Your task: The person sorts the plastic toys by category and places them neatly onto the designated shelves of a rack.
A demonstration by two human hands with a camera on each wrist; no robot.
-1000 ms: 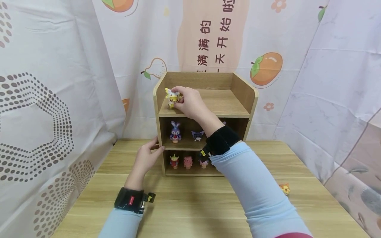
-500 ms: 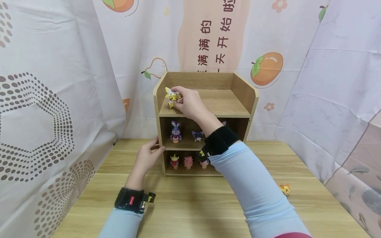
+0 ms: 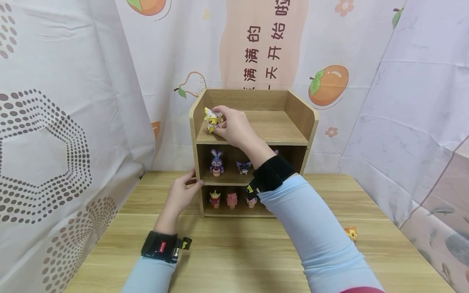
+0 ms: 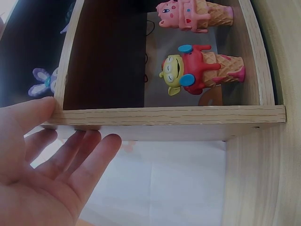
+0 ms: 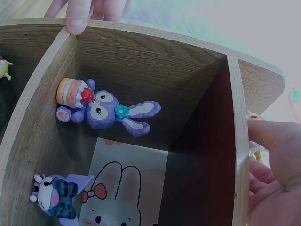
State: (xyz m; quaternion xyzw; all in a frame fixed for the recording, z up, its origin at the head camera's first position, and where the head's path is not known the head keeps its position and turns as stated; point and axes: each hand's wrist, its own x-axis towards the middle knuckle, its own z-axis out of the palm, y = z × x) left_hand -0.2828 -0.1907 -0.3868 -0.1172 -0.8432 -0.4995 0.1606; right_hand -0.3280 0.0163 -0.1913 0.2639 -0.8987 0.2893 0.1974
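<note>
On the left of the wooden shelf unit's (image 3: 253, 142) top level, my right hand (image 3: 234, 125) pinches a small yellow figurine in a white hood (image 3: 212, 119) between thumb and fingers. The figurine stands upright close over the board, near the left side panel. In the right wrist view, my right hand (image 5: 277, 174) mostly hides it behind the top board. My left hand (image 3: 180, 193) rests against the unit's left side. In the left wrist view, its thumb tip touches the panel's front edge and its extended fingers (image 4: 101, 157) lie along the outer face.
A purple rabbit figurine (image 5: 106, 110) and a purple figurine with a dark bow (image 5: 56, 195) stand on the middle level. Below are a green-faced figurine in red (image 4: 188, 70) and a pink one (image 4: 193, 15). An orange-yellow figurine (image 3: 351, 233) lies on the table, right.
The yellow figurine tilts and turns slightly in my right hand, staying at the same spot on the top level. My left hand holds its place.
</note>
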